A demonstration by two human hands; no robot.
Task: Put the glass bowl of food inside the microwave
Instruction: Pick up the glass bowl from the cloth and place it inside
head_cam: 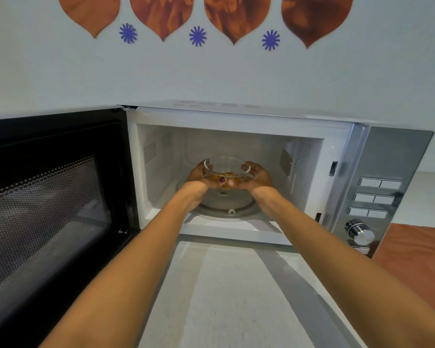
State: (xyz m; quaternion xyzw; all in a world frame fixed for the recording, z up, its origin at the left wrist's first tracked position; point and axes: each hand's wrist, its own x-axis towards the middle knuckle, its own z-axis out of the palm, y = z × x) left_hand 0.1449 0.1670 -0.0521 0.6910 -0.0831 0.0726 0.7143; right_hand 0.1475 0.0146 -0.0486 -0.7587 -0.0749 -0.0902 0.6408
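A small clear glass bowl [227,169] with orange-brown food in its bottom is inside the white cavity of the microwave [236,116]. Both my arms reach in through the opening. My left hand [197,177] cups the bowl's left side and my right hand [258,176] cups its right side, fingers under it. The bowl hangs just above the round glass turntable [244,205]; I cannot tell whether it touches the plate.
The black microwave door [55,197] stands swung wide to the left. A silver control panel [377,194] with buttons and a knob [361,234] is on the right. Pale countertop [224,297] lies in front; an orange-brown surface [417,259] lies at the right.
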